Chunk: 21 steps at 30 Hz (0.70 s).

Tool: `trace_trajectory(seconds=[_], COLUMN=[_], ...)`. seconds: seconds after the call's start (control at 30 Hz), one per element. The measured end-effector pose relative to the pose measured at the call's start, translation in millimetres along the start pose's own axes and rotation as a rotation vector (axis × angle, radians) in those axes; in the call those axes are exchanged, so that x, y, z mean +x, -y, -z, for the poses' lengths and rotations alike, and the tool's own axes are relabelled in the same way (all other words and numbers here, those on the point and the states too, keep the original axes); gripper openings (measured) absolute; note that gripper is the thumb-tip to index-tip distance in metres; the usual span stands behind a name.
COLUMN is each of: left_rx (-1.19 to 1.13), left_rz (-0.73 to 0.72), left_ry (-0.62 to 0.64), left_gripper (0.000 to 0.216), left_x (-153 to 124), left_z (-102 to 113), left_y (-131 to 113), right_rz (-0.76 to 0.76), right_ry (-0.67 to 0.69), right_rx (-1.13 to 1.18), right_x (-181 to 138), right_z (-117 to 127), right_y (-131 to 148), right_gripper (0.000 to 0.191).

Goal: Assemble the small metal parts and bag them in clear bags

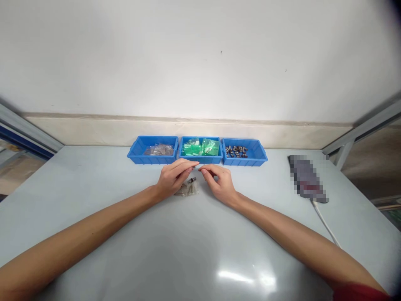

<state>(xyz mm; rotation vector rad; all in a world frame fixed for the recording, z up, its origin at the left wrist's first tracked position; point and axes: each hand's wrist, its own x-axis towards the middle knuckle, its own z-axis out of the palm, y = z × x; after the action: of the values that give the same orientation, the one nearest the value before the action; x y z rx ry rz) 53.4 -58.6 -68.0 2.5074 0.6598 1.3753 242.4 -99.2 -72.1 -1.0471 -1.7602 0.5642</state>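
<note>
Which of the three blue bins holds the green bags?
The middle bin holds the green bags; the left bin holds clear bags, the right bin small dark metal parts.

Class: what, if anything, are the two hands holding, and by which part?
It cannot be told. The left hand and right hand pinch their fingertips over a small clear bag; anything between them is too small to see.

Head cam, facing fwd and down, table (125, 251) close

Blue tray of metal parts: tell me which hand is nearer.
Right. The right hand sits just left of and before the tray; the left hand lies farther left.
</note>
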Motion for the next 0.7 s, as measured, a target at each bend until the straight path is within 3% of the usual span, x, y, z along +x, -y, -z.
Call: trace_trajectory(seconds=[0.3,0.7], left_rx=[0.021,0.079], left_rz=[0.079,0.023], left_ry=[-0.013,0.004], left_gripper=[0.019,0.021], left_x=[-6.0,-8.7], left_z=[-2.2,-3.7], left_y=[1.8,6.8], right_rz=[-0.001,0.018], right_ry=[-0.003,0.05], right_rx=[0.012,0.073], right_x=[-1.5,-1.5], right_z=[-2.5,-5.3], right_y=[-2.5,-5.8], right_gripper=[0.019,0.02])
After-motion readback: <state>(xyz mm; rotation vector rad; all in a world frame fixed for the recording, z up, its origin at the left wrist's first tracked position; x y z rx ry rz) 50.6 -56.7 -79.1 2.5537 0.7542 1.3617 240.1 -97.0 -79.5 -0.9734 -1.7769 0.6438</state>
